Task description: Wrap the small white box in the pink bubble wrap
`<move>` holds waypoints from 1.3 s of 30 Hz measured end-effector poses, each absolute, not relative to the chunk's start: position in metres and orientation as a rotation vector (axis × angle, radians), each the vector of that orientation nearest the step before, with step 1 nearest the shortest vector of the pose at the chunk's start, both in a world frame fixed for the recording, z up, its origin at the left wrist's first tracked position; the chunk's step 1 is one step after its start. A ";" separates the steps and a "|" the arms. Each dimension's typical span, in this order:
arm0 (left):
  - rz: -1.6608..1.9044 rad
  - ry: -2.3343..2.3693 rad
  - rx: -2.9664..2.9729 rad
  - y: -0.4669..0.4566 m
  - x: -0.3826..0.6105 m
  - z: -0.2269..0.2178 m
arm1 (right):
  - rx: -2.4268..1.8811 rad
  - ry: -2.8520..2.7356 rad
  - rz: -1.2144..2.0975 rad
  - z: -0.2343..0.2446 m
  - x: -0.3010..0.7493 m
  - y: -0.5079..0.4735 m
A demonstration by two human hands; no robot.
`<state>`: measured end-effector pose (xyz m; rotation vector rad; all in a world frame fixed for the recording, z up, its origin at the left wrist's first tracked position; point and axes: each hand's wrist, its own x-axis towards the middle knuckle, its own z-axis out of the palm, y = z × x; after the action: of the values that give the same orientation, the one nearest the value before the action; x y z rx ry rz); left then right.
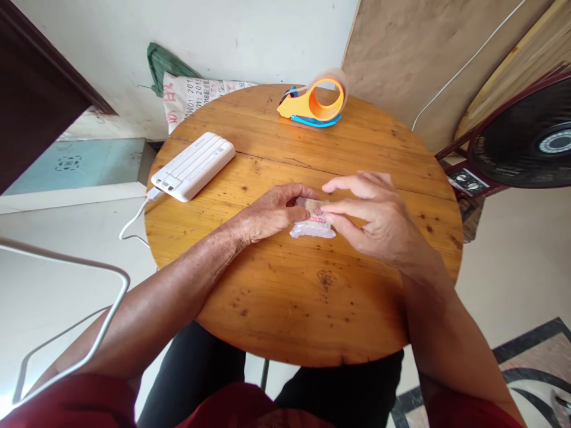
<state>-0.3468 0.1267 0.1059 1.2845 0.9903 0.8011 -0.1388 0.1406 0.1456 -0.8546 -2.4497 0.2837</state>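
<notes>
On the wooden table lies a small package in clear, crinkled plastic with red print on a pale surface. My left hand grips its left side, thumb on the near side and fingers curled round the far side. At the package's right edge is my right hand, its fingers apart and slightly bent. Its index finger and thumb tips come up to the plastic; whether they press on it I cannot tell. Part of the package is hidden under the left fingers.
An orange and blue tape dispenser with a roll of clear tape stands at the table's far edge. A white power bank with a plugged-in white cable lies at the left. A dark round fan stands beyond the right edge.
</notes>
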 end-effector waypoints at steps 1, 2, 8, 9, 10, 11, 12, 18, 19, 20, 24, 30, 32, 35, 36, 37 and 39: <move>0.797 0.984 1.275 0.126 -0.347 0.107 | -0.867 -2.401 0.286 0.146 -0.138 0.141; 0.796 0.981 1.267 0.126 -0.346 0.108 | -0.881 -2.354 0.283 0.147 -0.137 0.142; 0.787 0.973 1.272 0.125 -0.347 0.110 | -0.883 -2.319 0.290 0.140 -0.138 0.147; 0.788 0.975 1.286 0.126 -0.347 0.109 | -0.870 -2.345 0.293 0.138 -0.139 0.148; 0.791 0.974 1.297 0.126 -0.347 0.109 | -0.855 -2.370 0.294 0.136 -0.140 0.148; 0.793 0.971 1.304 0.127 -0.347 0.108 | -0.839 -2.394 0.293 0.134 -0.140 0.148; 0.796 0.968 1.304 0.127 -0.348 0.107 | -0.821 -2.418 0.289 0.133 -0.141 0.148; 0.806 0.973 1.303 0.128 -0.348 0.106 | -0.802 -2.592 0.222 0.140 -0.142 0.137; 0.804 0.973 1.310 0.128 -0.348 0.106 | -0.799 -2.595 0.206 0.139 -0.143 0.135; 0.804 0.974 1.315 0.128 -0.348 0.106 | -0.789 -2.584 0.192 0.139 -0.145 0.135; 0.808 0.962 1.302 0.127 -0.349 0.106 | -0.766 -2.403 0.264 0.131 -0.149 0.138; 0.811 0.934 1.214 0.128 -0.348 0.105 | -0.928 -2.135 0.449 0.138 -0.140 0.148; 0.824 0.919 1.194 0.128 -0.347 0.104 | -0.964 -2.105 0.436 0.140 -0.137 0.151; 0.828 0.911 1.201 0.128 -0.348 0.103 | -0.972 -2.099 0.449 0.139 -0.136 0.155; 0.827 0.918 1.206 0.128 -0.348 0.102 | -0.972 -2.105 0.460 0.138 -0.136 0.156; 0.829 0.930 1.210 0.128 -0.348 0.102 | -0.977 -2.115 0.474 0.136 -0.136 0.156; 0.827 0.959 1.219 0.128 -0.348 0.103 | -0.996 -2.138 0.519 0.133 -0.138 0.156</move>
<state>-0.3483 0.1277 0.1028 1.2192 0.9589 0.8270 -0.1377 0.1558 0.1332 -0.9963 -2.1380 0.5188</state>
